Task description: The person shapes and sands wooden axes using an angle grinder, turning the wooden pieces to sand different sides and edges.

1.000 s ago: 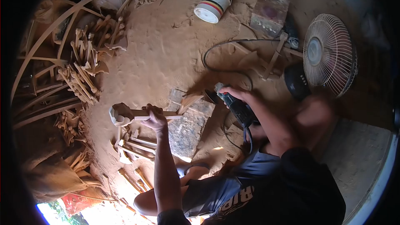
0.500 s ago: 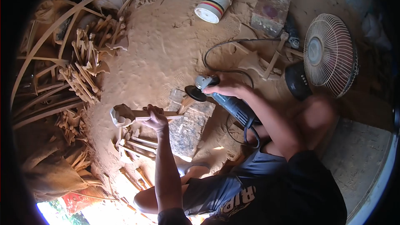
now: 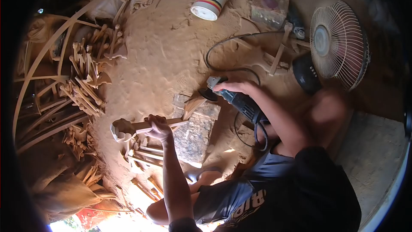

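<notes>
My left hand [image 3: 158, 129] is closed around a carved wooden leg [image 3: 124, 129], whose wide scalloped end points left. Its shaft extends right over a worn wooden block [image 3: 195, 139]. In my right hand [image 3: 235, 87] is a blue-black angle grinder [image 3: 242, 104], gripped near its head. The grinder's dark round disc [image 3: 208, 94] sits close to a flared wooden end [image 3: 194, 104] above the block; whether they touch, I cannot tell. A black power cord [image 3: 210, 53] loops away behind the grinder.
Several carved wooden pieces [image 3: 148, 154] lie left of the block, and piles of them [image 3: 88, 90] line the left side. A white bucket [image 3: 210, 4], a stained box [image 3: 270, 2] and a fan [image 3: 339, 45] stand on the dusty ground beyond my right hand.
The grinder has tilted, and its disc has shifted slightly right, showing more of the flared wooden end. The carved leg has rolled a little in my left hand. The whole view has shifted slightly.
</notes>
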A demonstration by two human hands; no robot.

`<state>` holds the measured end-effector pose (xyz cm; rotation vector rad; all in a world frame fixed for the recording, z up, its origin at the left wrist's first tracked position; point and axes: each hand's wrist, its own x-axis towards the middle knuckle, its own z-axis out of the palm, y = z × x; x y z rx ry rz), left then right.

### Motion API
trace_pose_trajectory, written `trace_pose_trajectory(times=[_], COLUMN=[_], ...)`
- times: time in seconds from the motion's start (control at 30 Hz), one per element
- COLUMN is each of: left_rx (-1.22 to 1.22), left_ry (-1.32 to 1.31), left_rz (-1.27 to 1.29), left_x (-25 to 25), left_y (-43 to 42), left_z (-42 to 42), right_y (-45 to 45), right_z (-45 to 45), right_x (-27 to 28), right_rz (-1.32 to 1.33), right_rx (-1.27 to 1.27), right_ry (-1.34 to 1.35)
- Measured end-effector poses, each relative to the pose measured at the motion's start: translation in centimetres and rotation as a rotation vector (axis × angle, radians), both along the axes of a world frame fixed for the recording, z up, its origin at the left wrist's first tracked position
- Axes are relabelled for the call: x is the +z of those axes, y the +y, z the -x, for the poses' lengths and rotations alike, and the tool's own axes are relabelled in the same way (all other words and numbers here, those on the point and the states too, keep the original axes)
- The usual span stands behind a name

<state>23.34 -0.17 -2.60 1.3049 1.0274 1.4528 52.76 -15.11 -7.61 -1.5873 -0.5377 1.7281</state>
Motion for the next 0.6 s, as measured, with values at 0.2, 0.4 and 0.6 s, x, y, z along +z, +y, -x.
trace_pose_trajectory(times=[0.2, 0.4, 0.6], left_rx=[0.007, -0.260, -0.593], left_ry=[0.028, 0.173, 0.441], left_rz=[-0.034, -0.187, -0.424], left_x=[-0.3, -1.8, -0.2], left_y=[0.1, -3.0, -12.2], left_z=[-0.1, 4.2, 6.8], right_y=[-1.1, -3.3, -1.8], right_z=[0.1, -0.4, -2.3], right_x=[-6.9, -4.3, -1.8], right_rz=[0.246, 0.085, 0.025], right_rx=[0.081, -0.059, -0.292], right_ry=[0.131, -0.096, -0.024])
